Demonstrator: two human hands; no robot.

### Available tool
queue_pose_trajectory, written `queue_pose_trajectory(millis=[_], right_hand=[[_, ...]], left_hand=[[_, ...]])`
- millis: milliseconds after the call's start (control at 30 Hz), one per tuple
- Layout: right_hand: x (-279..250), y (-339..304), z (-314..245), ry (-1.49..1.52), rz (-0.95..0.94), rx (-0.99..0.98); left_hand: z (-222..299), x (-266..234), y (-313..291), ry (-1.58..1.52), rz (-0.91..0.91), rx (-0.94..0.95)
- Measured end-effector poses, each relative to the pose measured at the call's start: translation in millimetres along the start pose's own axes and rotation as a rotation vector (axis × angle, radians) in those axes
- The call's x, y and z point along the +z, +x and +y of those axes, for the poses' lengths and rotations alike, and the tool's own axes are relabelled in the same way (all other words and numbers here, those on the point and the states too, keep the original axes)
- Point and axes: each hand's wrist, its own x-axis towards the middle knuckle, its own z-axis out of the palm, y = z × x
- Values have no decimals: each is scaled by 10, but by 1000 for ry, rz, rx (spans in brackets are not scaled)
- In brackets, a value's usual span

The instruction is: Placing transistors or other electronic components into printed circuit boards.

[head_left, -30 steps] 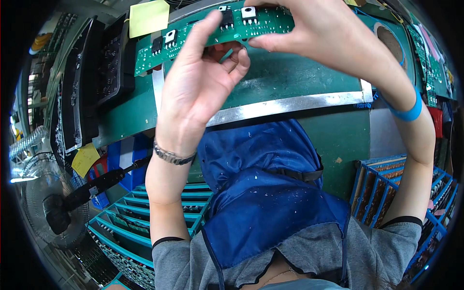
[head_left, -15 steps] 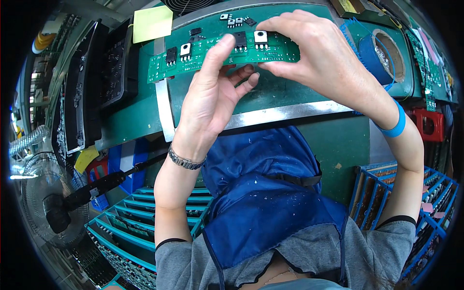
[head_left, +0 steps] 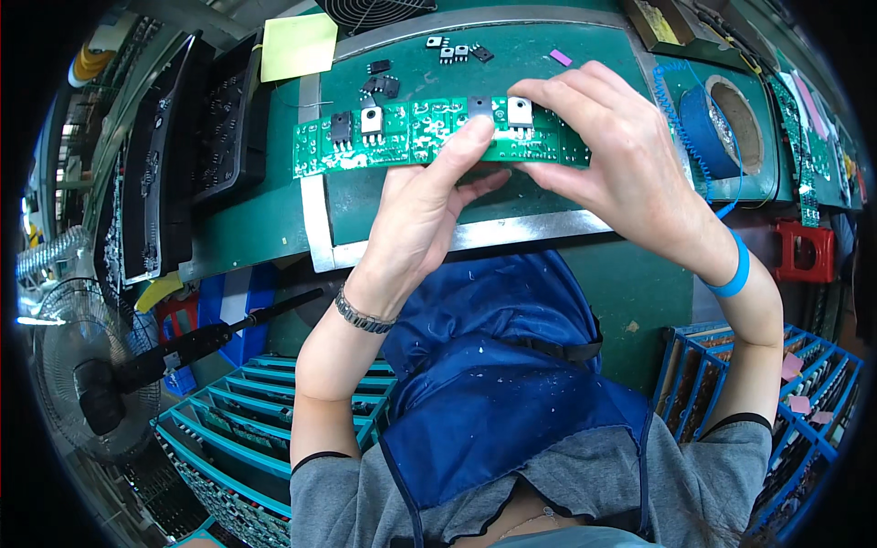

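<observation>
A long green circuit board is held up above the workbench, tilted toward me. Two black transistors and two with metal faces stand along it on their legs. My left hand grips the board from below. Its thumb presses on a black transistor, while the fingers curl behind, partly hidden. At the right part of the board, my right hand is closed around it. The right index fingertip touches the top of a metal-faced transistor, and the thumb lies at the board's lower edge.
Loose transistors lie behind the board on the green bench. Black bins stand at left, a blue wire spool at right. A metal strip edges the bench. Racks and a fan are below left.
The board sits slightly lower and further right in view, its face turned more toward me. My left thumb has moved onto the black transistor. A purple scrap now shows on the bench.
</observation>
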Motion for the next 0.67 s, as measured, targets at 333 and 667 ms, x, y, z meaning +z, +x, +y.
queue_pose_trajectory(millis=[333, 667], right_hand=[[-6, -124, -109, -3, 13, 12], [-921, -620, -90, -151, 64, 230]], left_hand=[[-112, 87, -44, 0, 111, 65], [-137, -23, -171, 211, -272, 28]])
